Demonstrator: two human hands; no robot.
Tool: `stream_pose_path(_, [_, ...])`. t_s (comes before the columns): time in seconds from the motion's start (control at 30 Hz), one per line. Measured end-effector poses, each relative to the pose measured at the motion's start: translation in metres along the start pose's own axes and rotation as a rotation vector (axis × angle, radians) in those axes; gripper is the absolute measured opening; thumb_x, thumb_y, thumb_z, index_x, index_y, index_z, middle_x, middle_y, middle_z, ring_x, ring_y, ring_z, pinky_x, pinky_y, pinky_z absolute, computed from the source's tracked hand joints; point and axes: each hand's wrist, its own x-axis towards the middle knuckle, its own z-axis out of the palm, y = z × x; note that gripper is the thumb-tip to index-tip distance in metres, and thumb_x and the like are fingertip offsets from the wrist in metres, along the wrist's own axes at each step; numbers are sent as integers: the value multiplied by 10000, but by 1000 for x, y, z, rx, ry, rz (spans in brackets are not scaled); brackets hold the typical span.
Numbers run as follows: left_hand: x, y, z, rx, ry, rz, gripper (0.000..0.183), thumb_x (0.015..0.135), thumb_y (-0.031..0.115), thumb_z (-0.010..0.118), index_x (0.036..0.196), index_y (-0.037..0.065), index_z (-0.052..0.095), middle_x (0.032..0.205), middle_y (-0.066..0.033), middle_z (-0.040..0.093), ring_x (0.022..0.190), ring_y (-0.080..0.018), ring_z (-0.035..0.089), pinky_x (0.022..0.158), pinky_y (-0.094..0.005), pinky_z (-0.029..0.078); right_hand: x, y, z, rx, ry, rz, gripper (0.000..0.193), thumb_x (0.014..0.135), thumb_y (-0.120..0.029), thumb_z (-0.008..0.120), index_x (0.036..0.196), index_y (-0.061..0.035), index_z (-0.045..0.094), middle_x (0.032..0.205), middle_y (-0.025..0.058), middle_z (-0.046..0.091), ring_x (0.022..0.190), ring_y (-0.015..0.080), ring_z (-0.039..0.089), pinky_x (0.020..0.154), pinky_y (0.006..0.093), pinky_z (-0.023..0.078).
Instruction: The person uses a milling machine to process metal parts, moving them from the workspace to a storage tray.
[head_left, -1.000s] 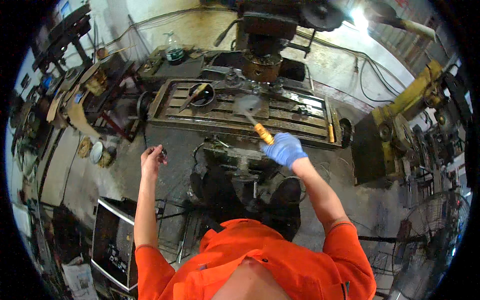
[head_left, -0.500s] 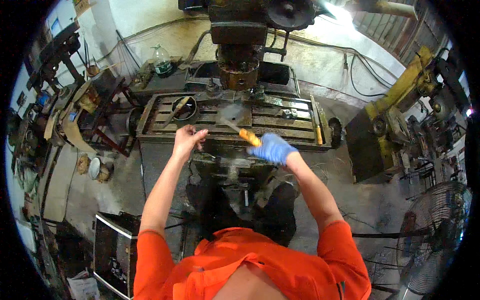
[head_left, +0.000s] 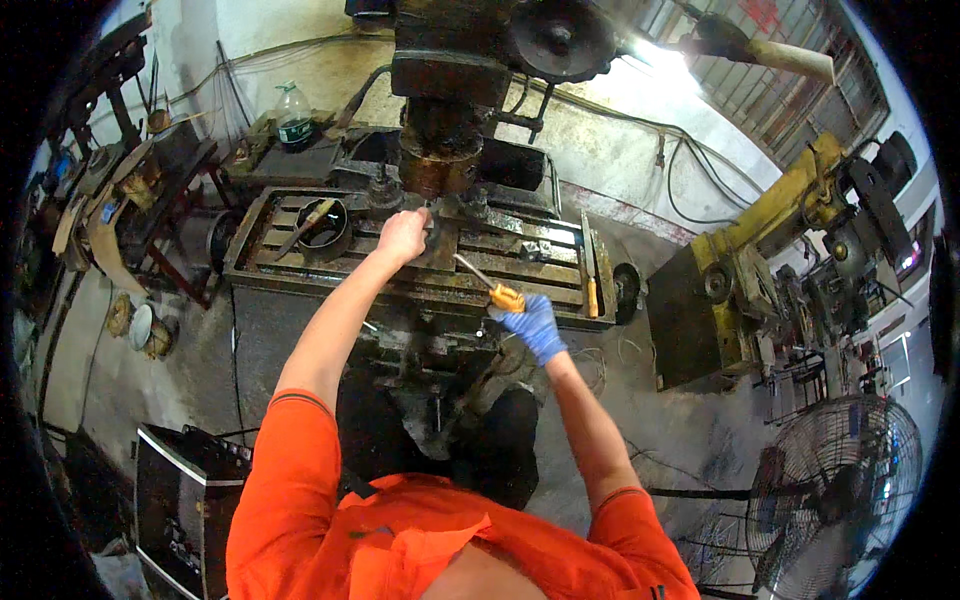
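My right hand point(head_left: 532, 325), in a blue glove, grips a yellow-handled tool point(head_left: 507, 297) with a slim metal shaft. Its tip points up and left over the milling machine table point(head_left: 510, 283); whether it is a file or a screwdriver is unclear. My bare left hand point(head_left: 403, 237) reaches to the middle of the table, just below the spindle head point(head_left: 440, 165). Its fingers are closed at a small dark part, mostly hidden by the hand. Left of it, a round black pot point(head_left: 338, 243) holds dark liquid, and a brush point(head_left: 305, 228) lies across its rim.
A long file point(head_left: 591, 265) with a yellow handle lies at the table's right end, near a small metal block point(head_left: 536, 250). A yellow-green machine point(head_left: 720, 290) stands at the right, a large fan point(head_left: 835, 490) at the lower right. Behind the table is a plastic bottle point(head_left: 293, 117).
My left hand has moved forward from the table's front edge to below the spindle. My right hand, still gripping the yellow-handled tool, is slightly lower and nearer me. The whole view has shifted.
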Motion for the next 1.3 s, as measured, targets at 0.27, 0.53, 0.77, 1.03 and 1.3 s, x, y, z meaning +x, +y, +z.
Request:
stream_pose_path(0.27, [-1, -8, 3, -33, 142, 58, 200, 719, 142, 606, 908, 81, 581, 854, -154, 601, 779, -327, 589, 672, -434, 477, -23, 7, 23, -571, 28, 243, 398, 699, -276, 693, 956, 21, 631, 849, 149, 658, 748, 182, 638, 677, 285, 478])
stream_pose_path(0.53, [10, -4, 19, 2, 187, -19, 269, 751, 191, 608, 969, 48, 542, 830, -173, 607, 769, -323, 601, 646, -421, 486, -48, 2, -50, -257, 184, 91, 355, 714, -249, 672, 974, -10, 636, 886, 145, 653, 791, 206, 642, 718, 303, 488])
stream_pose_path(0.77, [17, -6, 7, 5, 137, -225, 364, 723, 268, 641, 982, 39, 527, 784, -184, 617, 754, -338, 608, 647, -438, 486, 22, -199, -200, -292, 787, -491, 333, 770, -124, 610, 1062, 31, 575, 1023, 102, 606, 894, 152, 556, 832, 281, 425])
stream_pose_path(1.03, [23, -2, 4, -39, 94, -244, 341, 714, 297, 649, 918, 33, 577, 814, -171, 623, 799, -325, 607, 690, -419, 490, 5, -320, -204, 437, 422, -1022, 308, 865, -258, 443, 999, -6, 558, 1009, 149, 578, 1008, 295, 532, 956, 476, 357])
stream_pose_path(1.3, [21, -11, 5, -32, 72, -255, 298, 687, 302, 673, 772, 21, 621, 767, -179, 619, 782, -323, 608, 678, -418, 491, -21, -210, -133, 239, 659, -1127, 227, 854, -213, 379, 748, -41, 484, 767, 88, 521, 899, 290, 551, 973, 544, 310])
